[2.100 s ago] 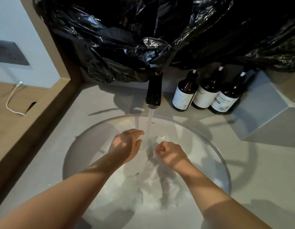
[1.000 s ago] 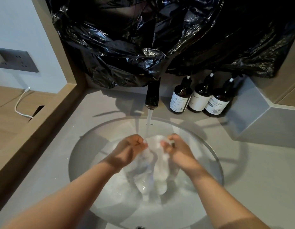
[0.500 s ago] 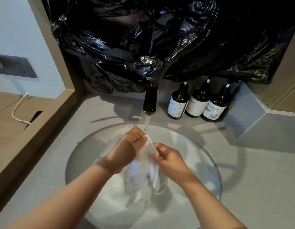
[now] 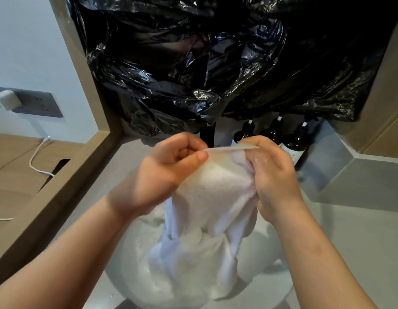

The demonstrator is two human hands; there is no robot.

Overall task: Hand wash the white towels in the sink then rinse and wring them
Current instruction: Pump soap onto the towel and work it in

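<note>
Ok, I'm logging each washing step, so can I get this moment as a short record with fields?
left hand: pinches towel's top edge
right hand: grips towel's top edge, other end
towel: white, held up, lower part hangs into sink
sink: white basin below hands
bottles: three dark ones behind hands
plastic: black, crumpled, on wall above

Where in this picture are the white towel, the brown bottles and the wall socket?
white towel [image 4: 211,192], head view, fluffy middle of the lifted part.
brown bottles [image 4: 297,142], head view, dark shoulder of the rightmost one.
wall socket [image 4: 38,103], head view, bare middle of the grey plate.
</note>
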